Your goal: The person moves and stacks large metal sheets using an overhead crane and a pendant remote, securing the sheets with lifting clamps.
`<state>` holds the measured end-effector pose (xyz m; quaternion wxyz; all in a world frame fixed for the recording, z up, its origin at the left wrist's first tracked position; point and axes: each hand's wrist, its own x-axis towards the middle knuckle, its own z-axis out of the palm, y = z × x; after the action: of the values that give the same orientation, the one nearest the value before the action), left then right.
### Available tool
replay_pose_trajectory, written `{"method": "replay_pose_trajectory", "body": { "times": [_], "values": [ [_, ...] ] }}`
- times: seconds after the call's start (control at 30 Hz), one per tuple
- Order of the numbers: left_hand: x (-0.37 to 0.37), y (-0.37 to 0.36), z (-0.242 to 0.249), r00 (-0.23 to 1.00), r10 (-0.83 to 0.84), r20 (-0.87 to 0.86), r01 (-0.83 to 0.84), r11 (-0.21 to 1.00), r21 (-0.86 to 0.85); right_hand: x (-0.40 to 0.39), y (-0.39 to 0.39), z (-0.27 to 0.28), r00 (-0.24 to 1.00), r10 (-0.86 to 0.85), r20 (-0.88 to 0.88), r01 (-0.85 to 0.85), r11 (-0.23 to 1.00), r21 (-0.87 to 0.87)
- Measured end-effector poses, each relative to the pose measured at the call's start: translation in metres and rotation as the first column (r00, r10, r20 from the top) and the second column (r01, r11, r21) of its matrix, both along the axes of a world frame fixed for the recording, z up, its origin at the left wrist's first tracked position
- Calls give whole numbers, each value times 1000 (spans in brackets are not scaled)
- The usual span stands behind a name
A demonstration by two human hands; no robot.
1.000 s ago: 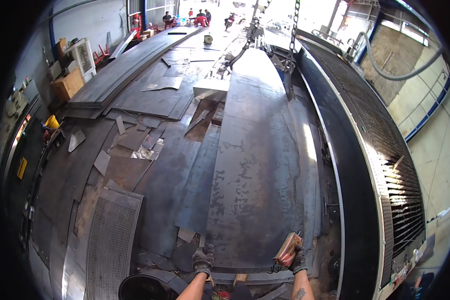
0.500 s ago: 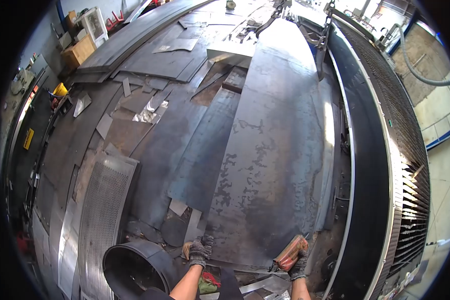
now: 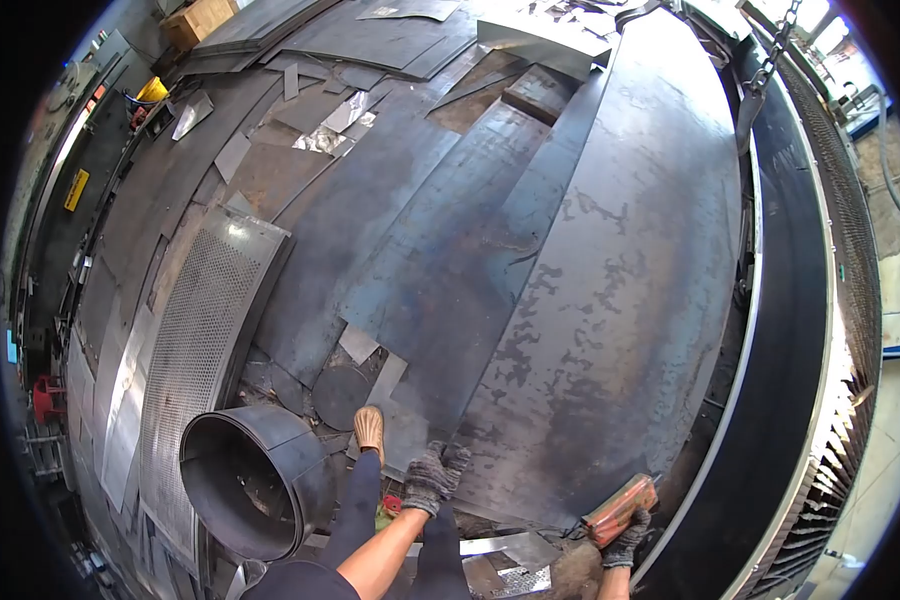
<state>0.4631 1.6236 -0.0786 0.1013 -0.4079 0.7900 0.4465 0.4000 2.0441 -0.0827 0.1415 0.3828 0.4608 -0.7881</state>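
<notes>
A long grey steel sheet with dark blotches stretches away in front of me over other sheets. My left hand, in a grey knit glove, is closed at the sheet's near left corner; its fingertips are partly hidden. In my gloved right hand is a worn orange-red pendant control, held over the sheet's near right corner. A dark cord shows at the control's left end. Near the sheet's far right side, a lifting clamp hangs from a chain.
Loose plates lie layered to the left. A perforated sheet and a rolled steel cylinder are at the near left, beside my brown shoe. A long dark trough borders the right side.
My view has shifted down and tilted. The sheet's near end has swung rightward relative to the plates beneath, with my left hand at its corner. The pendant control stays in my right hand.
</notes>
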Motion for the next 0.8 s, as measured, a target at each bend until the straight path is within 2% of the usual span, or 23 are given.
{"method": "replay_pose_trajectory", "body": {
  "times": [0.03, 0.07, 0.13, 0.17, 0.33, 0.47, 0.53, 0.6, 0.67, 0.8],
  "values": [
    [-2, 6, -10, 1000, -3, 5, 3, 1000, 0, -2, 6, -2, 1000, 11, 11, -11, 1000, 11],
    [1, 10, -20, 1000, -2, -27, 2, 1000, 12, -2, 4, -2, 1000, 2, -26, 1, 992, 123],
    [6, 19, -37, 997, 5, -70, -4, 1000, 14, -2, 11, -5, 999, 0, -41, 5, 993, 122],
    [-1, 17, -33, 1000, -15, -25, 16, 999, 43, -4, 13, -8, 999, -9, -44, 15, 992, 125],
    [3, 28, -64, 992, -65, -112, 55, 994, -95, -2, 32, -36, 999, -7, -44, 16, 982, 189],
    [-3, 26, -74, 994, -72, -78, 67, 996, -63, -1, 42, -60, 999, -13, -38, 23, 959, 282],
    [-5, 26, -77, 995, -68, -77, 65, 997, -44, -5, 27, -48, 999, -30, -46, 38, 982, 187],
    [-9, 23, -73, 996, -56, -74, 55, 998, -20, -4, 28, -48, 999, -48, -24, 52, 980, 193],
    [-19, 18, -65, 998, -62, 1, 62, 997, 44, -10, 22, -41, 998, -62, -7, 62, 981, 183],
    [-17, 17, -72, 997, -47, -57, 48, 999, 11, -7, 28, -58, 1000, -6, 19, 4, 997, 78]
  ]
}}
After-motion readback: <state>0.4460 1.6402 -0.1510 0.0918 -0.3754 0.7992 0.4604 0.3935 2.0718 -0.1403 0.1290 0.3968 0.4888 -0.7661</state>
